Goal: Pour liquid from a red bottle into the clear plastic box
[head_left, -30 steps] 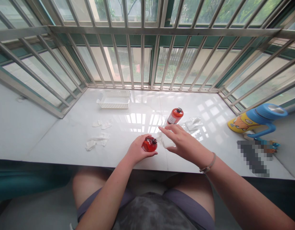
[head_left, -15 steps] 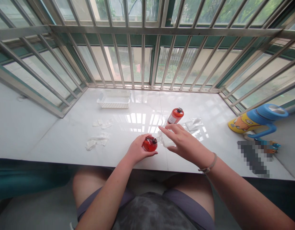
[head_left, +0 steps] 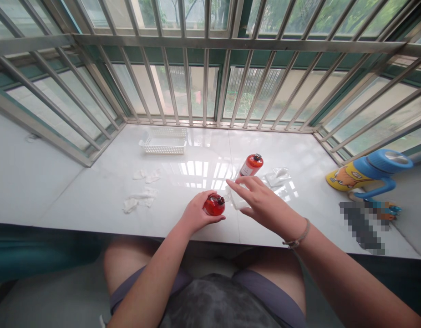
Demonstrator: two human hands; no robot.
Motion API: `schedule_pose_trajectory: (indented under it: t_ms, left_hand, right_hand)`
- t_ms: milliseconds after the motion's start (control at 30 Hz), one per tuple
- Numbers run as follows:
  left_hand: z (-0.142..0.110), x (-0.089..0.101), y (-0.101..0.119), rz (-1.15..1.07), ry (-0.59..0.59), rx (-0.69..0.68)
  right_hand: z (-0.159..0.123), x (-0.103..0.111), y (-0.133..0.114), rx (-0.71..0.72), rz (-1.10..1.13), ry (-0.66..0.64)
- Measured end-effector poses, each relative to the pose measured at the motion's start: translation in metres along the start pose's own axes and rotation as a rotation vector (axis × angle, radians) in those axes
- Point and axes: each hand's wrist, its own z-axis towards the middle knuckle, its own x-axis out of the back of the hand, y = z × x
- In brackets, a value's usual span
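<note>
My left hand (head_left: 195, 212) is wrapped round a small red see-through bottle (head_left: 215, 206), whose dark open-looking neck points up and to the right. Beside it, my right hand (head_left: 260, 197) curves over a clear plastic container (head_left: 236, 199), with the fingers above and the thumb below. The container is tilted, and its narrow end lies close to the red bottle's neck; whether the two touch I cannot tell. My right palm hides much of the container. Just behind that hand is a second red bottle (head_left: 251, 165) with a black cap and a white label.
A white perforated basket (head_left: 164, 148) sits at the back left. Crumpled white tissues (head_left: 140, 200) lie on the left of the white tiled ledge (head_left: 104, 200). Clear plastic packaging (head_left: 277, 176) is at right, near a blue and yellow flask (head_left: 363, 171). Metal bars (head_left: 210, 43) enclose the back.
Both hands and the things they hold stay almost where they were. The whole view has shifted very slightly.
</note>
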Motion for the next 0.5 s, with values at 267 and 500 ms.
schedule_pose_trajectory:
  t_ms: [267,500]
  left_hand:
    - [-0.0003,0.0001,0.0004,-0.011,0.002,0.010]
    - [0.0000,0.0000,0.0002,-0.036,-0.001,0.020]
  right_hand:
    - [0.0016,0.0027,-0.0031,0.014,-0.026,-0.002]
    - [0.0043,0.0068,-0.0065,0.044,-0.084,0.007]
